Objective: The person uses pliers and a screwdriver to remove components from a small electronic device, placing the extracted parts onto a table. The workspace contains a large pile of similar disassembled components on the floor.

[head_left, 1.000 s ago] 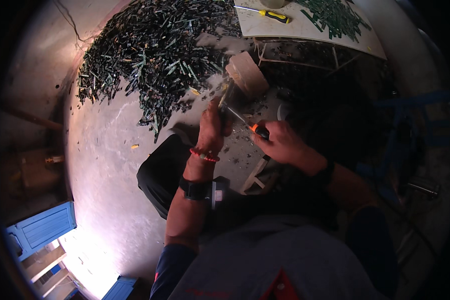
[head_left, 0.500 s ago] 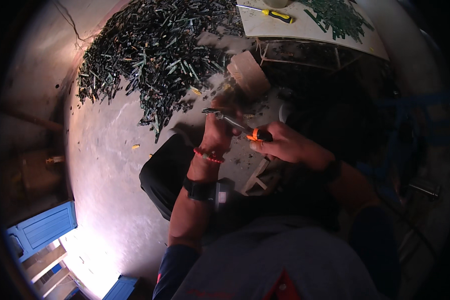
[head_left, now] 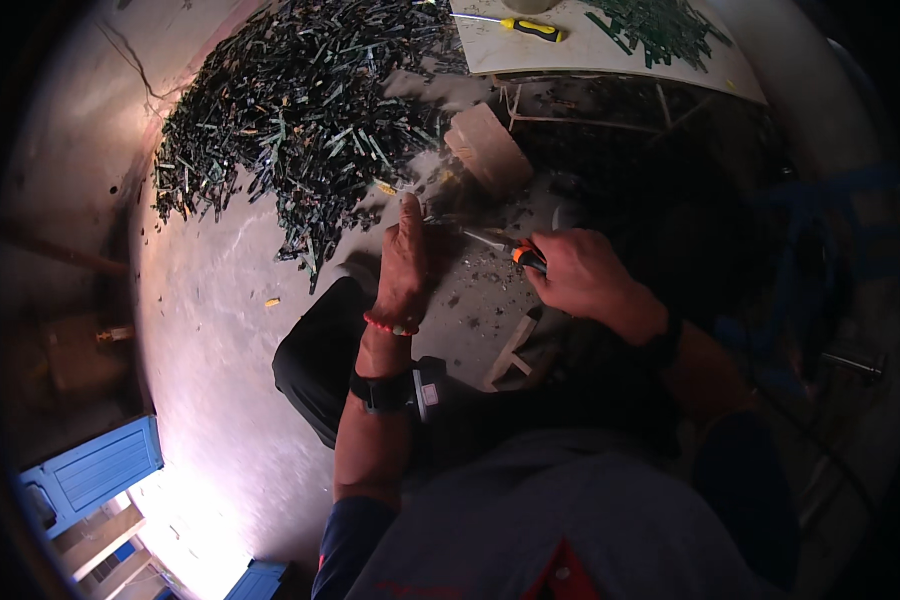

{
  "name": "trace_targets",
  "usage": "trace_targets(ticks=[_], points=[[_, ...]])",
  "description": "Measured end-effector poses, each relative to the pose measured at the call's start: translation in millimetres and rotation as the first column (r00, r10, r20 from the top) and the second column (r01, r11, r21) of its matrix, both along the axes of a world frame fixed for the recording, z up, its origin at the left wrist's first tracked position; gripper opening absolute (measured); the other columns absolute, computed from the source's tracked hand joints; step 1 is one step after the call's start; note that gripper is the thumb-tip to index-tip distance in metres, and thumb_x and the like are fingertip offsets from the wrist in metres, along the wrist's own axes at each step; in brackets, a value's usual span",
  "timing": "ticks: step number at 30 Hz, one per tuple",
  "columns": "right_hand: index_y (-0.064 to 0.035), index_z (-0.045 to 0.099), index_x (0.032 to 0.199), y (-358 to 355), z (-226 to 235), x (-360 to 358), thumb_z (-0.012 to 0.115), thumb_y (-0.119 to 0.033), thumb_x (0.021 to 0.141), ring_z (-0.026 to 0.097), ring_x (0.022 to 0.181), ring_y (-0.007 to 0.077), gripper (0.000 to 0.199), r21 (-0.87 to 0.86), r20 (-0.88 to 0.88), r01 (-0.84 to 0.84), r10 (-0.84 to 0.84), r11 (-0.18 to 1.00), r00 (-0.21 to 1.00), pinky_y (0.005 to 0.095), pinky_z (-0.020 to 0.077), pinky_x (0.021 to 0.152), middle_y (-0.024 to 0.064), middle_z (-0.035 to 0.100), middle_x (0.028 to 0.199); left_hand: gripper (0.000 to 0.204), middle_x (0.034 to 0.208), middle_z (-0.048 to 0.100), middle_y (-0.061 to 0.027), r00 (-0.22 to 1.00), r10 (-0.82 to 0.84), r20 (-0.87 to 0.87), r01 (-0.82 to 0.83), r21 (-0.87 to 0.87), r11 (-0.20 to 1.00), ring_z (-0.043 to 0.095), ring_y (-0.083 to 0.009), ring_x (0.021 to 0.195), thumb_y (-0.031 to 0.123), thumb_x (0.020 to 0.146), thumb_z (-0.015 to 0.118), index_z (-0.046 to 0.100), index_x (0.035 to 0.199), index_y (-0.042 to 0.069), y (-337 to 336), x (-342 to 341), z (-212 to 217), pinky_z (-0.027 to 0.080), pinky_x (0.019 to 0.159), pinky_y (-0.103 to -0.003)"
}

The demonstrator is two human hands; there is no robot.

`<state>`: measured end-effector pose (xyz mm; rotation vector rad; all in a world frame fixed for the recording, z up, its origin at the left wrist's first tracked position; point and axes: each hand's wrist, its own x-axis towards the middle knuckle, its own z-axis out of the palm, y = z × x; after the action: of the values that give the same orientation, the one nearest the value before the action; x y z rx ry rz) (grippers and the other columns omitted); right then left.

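Right hand [head_left: 582, 275] is gripping the orange tool [head_left: 530, 257] over the floor [head_left: 225, 340] near the block [head_left: 488, 148], its tip pointing toward the left hand [head_left: 403, 258], whose hold I cannot tell; apparently two-handed tool work is underway, the next move calling for careful tip placement

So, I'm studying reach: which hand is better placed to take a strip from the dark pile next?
Likely the left hand: it is nearer the dark pile, while the right hand sits farther off and grips an orange-handled tool. I can't tell whether the left hand holds anything.
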<state>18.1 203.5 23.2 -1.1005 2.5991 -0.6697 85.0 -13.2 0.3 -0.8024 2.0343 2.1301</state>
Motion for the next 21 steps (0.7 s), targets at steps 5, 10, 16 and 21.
trace_targets(ticks=[5,10,16,21], points=[[-0.0047,0.059,0.09,2,-9,2,0.067,-0.017,0.073,0.063,0.071,0.0308,0.023,0.051,-0.073,0.025,-0.022,0.998,0.997,0.039,0.0508,0.064,0.0133,0.063,0.078,0.076,0.063,0.058,-0.0057,0.998,-0.017,-0.055,0.011,-0.103,0.995,0.053,-0.014,0.055,0.066,0.089,0.034,0.063,0.083,-0.003,9,-6,17,0.043,0.053,-0.027],[-0.0048,0.061,0.09,-3,-12,4,0.067,-0.017,0.073,0.063,0.071,0.0312,0.023,0.06,-0.081,0.036,-0.031,0.998,0.996,0.0389,0.0509,0.064,0.0132,0.063,0.075,0.057,0.059,0.054,-0.004,0.994,-0.074,-0.079,0.027,-0.483,0.875,0.049,-0.0113,0.051,0.052,0.092,0.042,0.055,0.067,0.003,1,-7,-17,0.037,0.049,-0.027],[-0.0024,0.06,0.089,-3,-8,1,0.065,-0.019,0.078,0.06,0.06,0.0272,0.02,-0.106,0.22,-0.013,0.036,0.994,0.975,0.0369,0.0475,0.057,0.012,0.06,0.066,0.034,0.054,0.046,-0.0021,0.992,0.111,-0.062,-0.098,0.189,0.977,0.041,-0.0128,0.044,0.035,0.092,0.046,0.052,0.074,0.007,3,-6,8,0.035,0.045,-0.028],[-0.003,0.055,0.077,-7,1,-4,0.058,-0.022,0.085,0.057,0.056,0.0177,0.02,-0.148,0.918,0.148,0.08,0.978,0.388,0.0303,0.0445,0.052,0.0069,0.056,0.062,0.034,0.051,0.039,0.0016,0.989,0.124,-0.08,-0.054,0.582,0.811,0.036,-0.0118,0.042,0.036,0.093,0.047,0.051,0.074,0.009,-5,-10,-3,0.034,0.045,-0.028]])
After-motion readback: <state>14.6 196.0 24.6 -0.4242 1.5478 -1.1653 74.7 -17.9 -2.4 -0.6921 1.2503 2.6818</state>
